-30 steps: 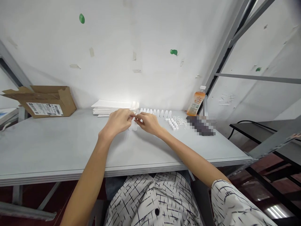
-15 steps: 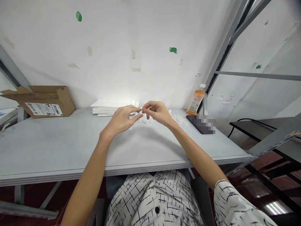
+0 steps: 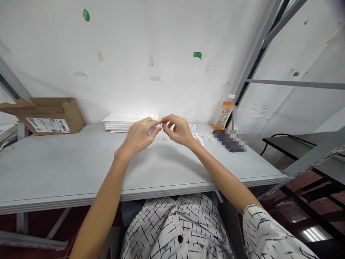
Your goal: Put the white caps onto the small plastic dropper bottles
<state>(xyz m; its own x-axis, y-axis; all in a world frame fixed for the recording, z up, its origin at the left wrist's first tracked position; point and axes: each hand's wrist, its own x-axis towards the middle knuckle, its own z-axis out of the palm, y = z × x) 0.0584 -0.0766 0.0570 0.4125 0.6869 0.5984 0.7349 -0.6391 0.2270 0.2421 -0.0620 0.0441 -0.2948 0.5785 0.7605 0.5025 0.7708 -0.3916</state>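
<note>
Just above the grey table, my left hand [image 3: 140,136] pinches a small white piece [image 3: 155,127] between thumb and fingers. My right hand [image 3: 178,130] meets it from the right, its thumb and index finger closed at the tip of that piece; what exactly they grip is too small to make out. Under and behind the hands lie several small white pieces [image 3: 165,136], partly hidden by the fingers. More white pieces [image 3: 198,137] are heaped beside my right wrist, next to a loose pile of thin white strips [image 3: 208,137].
A stack of white sheets [image 3: 118,124] lies against the wall behind my left hand. Far left stands an opened cardboard box [image 3: 54,118]. At the right are an orange drink bottle [image 3: 224,113] and a dark, blurred-out phone [image 3: 229,141]. The table's front edge [image 3: 172,190] runs close to my body.
My right fingertips have shifted slightly left, and the white piece in my left hand shows more plainly. More white pieces are visible by my right wrist. The whole view has tilted a little.
</note>
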